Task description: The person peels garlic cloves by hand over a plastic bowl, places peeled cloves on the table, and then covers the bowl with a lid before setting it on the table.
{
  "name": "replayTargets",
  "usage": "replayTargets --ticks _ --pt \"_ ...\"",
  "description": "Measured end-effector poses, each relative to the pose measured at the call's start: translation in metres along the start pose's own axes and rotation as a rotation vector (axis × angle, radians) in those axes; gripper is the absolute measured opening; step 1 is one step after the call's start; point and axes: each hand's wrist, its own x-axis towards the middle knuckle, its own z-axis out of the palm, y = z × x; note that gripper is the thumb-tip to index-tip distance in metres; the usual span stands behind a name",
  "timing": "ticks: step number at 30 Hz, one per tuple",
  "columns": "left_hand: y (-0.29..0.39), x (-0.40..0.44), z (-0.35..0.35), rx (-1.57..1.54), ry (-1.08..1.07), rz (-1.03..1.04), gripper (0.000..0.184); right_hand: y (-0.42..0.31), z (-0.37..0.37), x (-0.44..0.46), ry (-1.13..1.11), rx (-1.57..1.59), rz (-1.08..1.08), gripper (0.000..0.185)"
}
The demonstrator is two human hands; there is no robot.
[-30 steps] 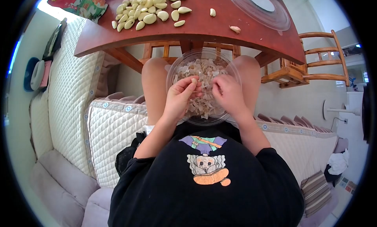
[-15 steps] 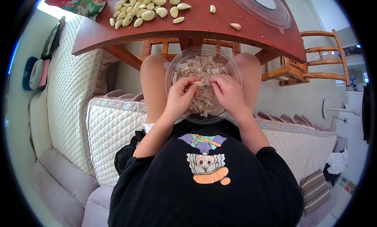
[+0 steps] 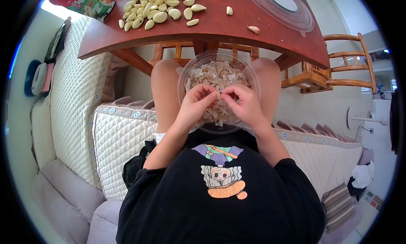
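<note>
Garlic clove looks pinched above the bowl by the fingers of our left hand; our right hand's fingers meet it — can't tell if they grip. Risk: loose pinch, slick clove — we'd lose it among skins inside the bowl.

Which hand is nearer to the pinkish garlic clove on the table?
Right. The right hand is over the bowl, closer to the person than the pinkish garlic clove and a little left of it; the left hand is over the bowl, but farther left.
</note>
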Motion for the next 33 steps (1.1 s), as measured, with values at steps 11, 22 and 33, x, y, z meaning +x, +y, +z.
replayTargets --ticks 11,22,33 --pt "0.000 0.000 0.000 -0.203 -0.021 -0.079 0.014 -0.002 -0.002 0.003 0.032 -0.110 -0.220 0.013" --pt "-0.003 -0.008 0.012 0.228 -0.178 0.102 0.017 0.000 -0.002 -0.001 -0.125 -0.169 0.003 0.021" --pt "-0.006 -0.010 0.006 -0.449 -0.316 -0.265 0.012 0.009 0.010 -0.010 -0.143 0.414 0.067 0.028"
